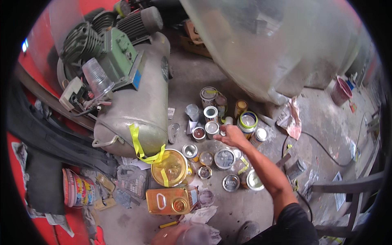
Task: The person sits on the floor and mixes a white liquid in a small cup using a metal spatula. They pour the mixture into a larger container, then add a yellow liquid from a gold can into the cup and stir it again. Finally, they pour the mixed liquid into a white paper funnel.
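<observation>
My right hand (231, 136) reaches in from the lower right over a cluster of paint cans on the floor. Its thumb and forefinger are apart, and I see nothing held between them. Nearest the fingertips stands a can with a pale lid (212, 128). Left of that is a can with a dark red top (199, 133); behind it, one with a dark, white-rimmed top (210, 112). Past the hand stands a larger can with a yellow-green rim (248, 119), and beside the wrist a white-capped can (260, 134). My left hand is out of view.
A large air compressor (134, 96) fills the upper left. Nearer me are a round gold-lidded tin (169, 166), a rectangular gold can (169, 201) and a colourful bucket (79, 188). A cable (324, 149) crosses the floor at right, near a dark red bucket (341, 91).
</observation>
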Demonstrator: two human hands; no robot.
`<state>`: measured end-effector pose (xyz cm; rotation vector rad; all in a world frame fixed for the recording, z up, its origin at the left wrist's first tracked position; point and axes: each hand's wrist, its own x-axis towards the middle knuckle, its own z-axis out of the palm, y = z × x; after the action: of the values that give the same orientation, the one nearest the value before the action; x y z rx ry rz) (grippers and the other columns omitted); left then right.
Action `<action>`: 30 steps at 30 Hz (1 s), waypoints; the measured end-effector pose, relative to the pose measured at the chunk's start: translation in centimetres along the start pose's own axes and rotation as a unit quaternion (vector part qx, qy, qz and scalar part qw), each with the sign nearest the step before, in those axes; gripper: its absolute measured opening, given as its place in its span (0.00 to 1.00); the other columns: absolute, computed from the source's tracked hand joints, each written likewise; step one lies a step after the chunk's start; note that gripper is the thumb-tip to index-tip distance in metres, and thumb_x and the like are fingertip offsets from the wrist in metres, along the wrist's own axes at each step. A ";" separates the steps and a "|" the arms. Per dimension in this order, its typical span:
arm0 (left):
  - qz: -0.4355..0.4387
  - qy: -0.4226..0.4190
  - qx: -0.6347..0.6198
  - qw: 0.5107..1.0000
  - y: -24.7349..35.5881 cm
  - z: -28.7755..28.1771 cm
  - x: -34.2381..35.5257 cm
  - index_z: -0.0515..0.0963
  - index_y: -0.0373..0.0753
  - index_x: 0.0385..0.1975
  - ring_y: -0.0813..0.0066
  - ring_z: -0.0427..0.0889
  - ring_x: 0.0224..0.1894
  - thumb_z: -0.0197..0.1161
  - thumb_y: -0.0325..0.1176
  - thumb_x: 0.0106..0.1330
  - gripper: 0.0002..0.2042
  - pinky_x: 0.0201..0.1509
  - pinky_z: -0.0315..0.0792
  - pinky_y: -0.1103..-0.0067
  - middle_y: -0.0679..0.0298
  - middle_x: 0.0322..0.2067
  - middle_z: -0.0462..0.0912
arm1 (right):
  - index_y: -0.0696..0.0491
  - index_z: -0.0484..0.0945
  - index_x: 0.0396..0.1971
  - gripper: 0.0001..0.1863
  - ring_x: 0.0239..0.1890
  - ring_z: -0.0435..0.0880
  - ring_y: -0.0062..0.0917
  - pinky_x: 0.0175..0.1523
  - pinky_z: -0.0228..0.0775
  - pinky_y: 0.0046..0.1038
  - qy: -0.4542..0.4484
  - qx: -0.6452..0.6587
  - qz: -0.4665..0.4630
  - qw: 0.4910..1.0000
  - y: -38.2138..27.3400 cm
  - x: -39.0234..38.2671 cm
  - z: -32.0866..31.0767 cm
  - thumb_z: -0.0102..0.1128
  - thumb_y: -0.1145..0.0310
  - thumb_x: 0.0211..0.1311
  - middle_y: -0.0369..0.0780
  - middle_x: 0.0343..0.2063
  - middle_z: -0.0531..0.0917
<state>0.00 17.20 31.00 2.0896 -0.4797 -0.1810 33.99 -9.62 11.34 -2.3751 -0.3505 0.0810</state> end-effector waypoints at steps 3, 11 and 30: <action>-0.122 0.056 0.029 0.991 0.7 -2.4 -1.6 0.72 0.33 0.64 0.56 0.86 0.51 0.80 0.38 0.58 0.36 0.58 0.78 0.66 0.50 0.52 0.84 | 0.62 0.75 0.61 0.45 0.57 0.81 0.54 0.61 0.74 0.46 0.037 -0.046 0.053 0.997 4.3 3.3 4.6 0.78 0.44 0.51 0.61 0.54 0.80; -0.299 0.121 0.104 0.941 2.6 -4.8 -4.2 0.72 0.32 0.64 0.56 0.86 0.51 0.81 0.36 0.56 0.36 0.56 0.78 0.66 0.51 0.50 0.85 | 0.62 0.70 0.63 0.43 0.55 0.81 0.53 0.58 0.76 0.46 0.097 -0.058 -0.001 0.994 5.4 5.6 10.6 0.82 0.62 0.47 0.57 0.55 0.79; -0.249 0.078 0.174 0.950 1.5 -3.4 -3.0 0.71 0.30 0.64 0.51 0.84 0.52 0.81 0.46 0.53 0.41 0.58 0.76 0.63 0.47 0.49 0.83 | 0.60 0.69 0.51 0.35 0.53 0.83 0.51 0.56 0.78 0.46 -0.060 -0.102 0.005 0.993 4.9 2.2 7.2 0.76 0.78 0.38 0.54 0.51 0.81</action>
<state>-2.12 20.36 33.94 2.5185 0.1344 -0.2336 36.09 -7.73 2.76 -2.5811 -0.4217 0.2007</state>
